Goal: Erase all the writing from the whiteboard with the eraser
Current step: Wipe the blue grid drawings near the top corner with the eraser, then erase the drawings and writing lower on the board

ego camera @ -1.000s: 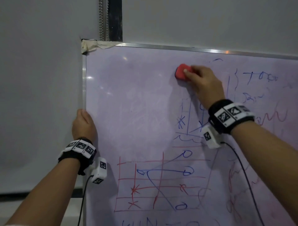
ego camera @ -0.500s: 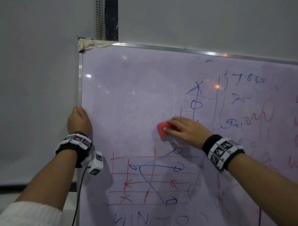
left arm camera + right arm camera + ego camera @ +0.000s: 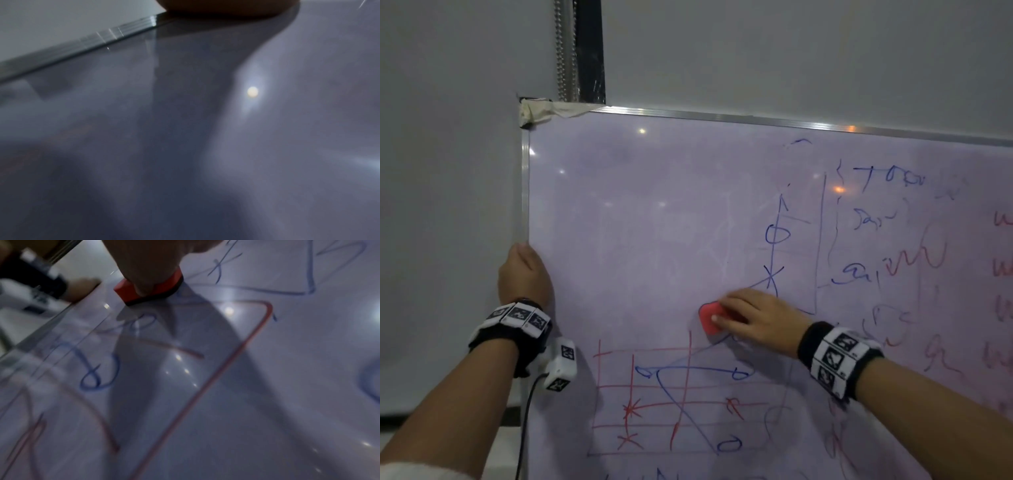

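The whiteboard (image 3: pixel 640 212) fills most of the head view, with its upper left part wiped to faint smears. Blue and red writing (image 3: pixel 887 222) covers the right side, and a red and blue grid (image 3: pixel 674 401) sits low in the middle. My right hand (image 3: pixel 753 318) grips the red eraser (image 3: pixel 710 317) and presses it on the board just above the grid. The right wrist view shows the eraser (image 3: pixel 152 288) flat on the board under my fingers (image 3: pixel 148 272). My left hand (image 3: pixel 524 274) holds the board's left edge, fingers hidden behind the frame.
A grey wall surrounds the board. Torn tape (image 3: pixel 541 111) covers the board's top left corner below a dark vertical strip with a bead chain (image 3: pixel 566 48). The metal frame (image 3: pixel 86 42) runs along the left wrist view. A cable hangs from my left wrist camera (image 3: pixel 560 366).
My right hand swept the eraser down from the board's upper middle to just above the grid, wiping part of the blue lines. The left hand stayed on the edge.
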The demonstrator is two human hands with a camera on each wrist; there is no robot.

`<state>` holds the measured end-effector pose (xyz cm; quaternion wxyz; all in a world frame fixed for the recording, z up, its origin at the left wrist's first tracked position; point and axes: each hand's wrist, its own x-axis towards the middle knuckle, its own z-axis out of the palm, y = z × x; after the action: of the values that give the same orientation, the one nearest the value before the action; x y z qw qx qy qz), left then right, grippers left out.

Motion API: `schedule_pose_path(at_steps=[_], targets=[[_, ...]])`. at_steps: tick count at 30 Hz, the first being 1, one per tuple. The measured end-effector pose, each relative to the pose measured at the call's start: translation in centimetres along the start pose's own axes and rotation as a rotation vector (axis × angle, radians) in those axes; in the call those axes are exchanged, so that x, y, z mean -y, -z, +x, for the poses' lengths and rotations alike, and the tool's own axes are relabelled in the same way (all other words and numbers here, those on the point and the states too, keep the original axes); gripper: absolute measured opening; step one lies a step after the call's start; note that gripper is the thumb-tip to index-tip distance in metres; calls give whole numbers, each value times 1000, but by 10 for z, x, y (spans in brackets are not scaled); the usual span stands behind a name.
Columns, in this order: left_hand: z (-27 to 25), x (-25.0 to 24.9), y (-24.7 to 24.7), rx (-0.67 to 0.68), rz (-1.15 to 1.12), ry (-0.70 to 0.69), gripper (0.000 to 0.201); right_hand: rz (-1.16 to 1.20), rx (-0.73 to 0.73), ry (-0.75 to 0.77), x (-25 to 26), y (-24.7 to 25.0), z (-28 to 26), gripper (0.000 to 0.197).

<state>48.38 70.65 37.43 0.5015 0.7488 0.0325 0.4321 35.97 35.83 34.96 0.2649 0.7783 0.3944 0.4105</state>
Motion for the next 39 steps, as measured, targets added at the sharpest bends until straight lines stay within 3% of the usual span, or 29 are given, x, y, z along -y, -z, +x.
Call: schedule_pose_path(at_steps=[2, 3, 6, 8, 10, 14, 17, 18, 19, 23, 26, 28, 32, 34, 35, 39], targets=[[-1, 0, 0, 3, 14, -6, 41, -57, 39, 97, -26, 14, 11, 27], [-1, -1, 0, 3, 20, -3, 42, -77, -3, 4, -43, 25, 19, 26], [-2, -1, 0, -10, 29, 19, 43, -62, -193, -581, -96, 64, 40, 34], [-2, -2, -1, -19, 28, 18, 42, -58, -312, -771, -109, 68, 46, 38], [-3, -2, -1, -22, 32, 14, 42, -5, -244, -791, -86, 52, 48, 33], [-4, -2, 0, -37, 25, 15, 42, 52, -163, -522, 0, 3, 18, 27], [-4, -2, 1, -19, 49, 26, 43, 11, -75, -133, -9, 1, -7, 33], [-3, -3, 2, -10, 55, 33, 44, 38, -34, -156, -23, 13, -4, 29], [-2, -4, 2, -5, 55, 42, 45, 51, -87, -269, -40, 29, 3, 24], [10, -13, -2, -54, 42, 50, 42, -46, -381, -908, -124, 79, 15, 33], [28, -39, -17, -193, 31, -140, 35, -62, -430, -1208, -157, 88, 33, 41], [31, -58, -35, -255, 68, -229, 45, -60, -454, -1244, -150, 79, 53, 42], [21, -69, -58, -242, 166, -253, 55, -84, -422, -818, -113, 54, 70, 35], [21, -65, -59, -230, 165, -314, 57, -165, -393, -709, -121, 58, 56, 35], [21, -63, -58, -235, 162, -324, 57, -184, -401, -753, -129, 61, 47, 35], [20, -65, -59, -265, 160, -333, 58, -137, -535, -1260, -154, 73, 31, 39]])
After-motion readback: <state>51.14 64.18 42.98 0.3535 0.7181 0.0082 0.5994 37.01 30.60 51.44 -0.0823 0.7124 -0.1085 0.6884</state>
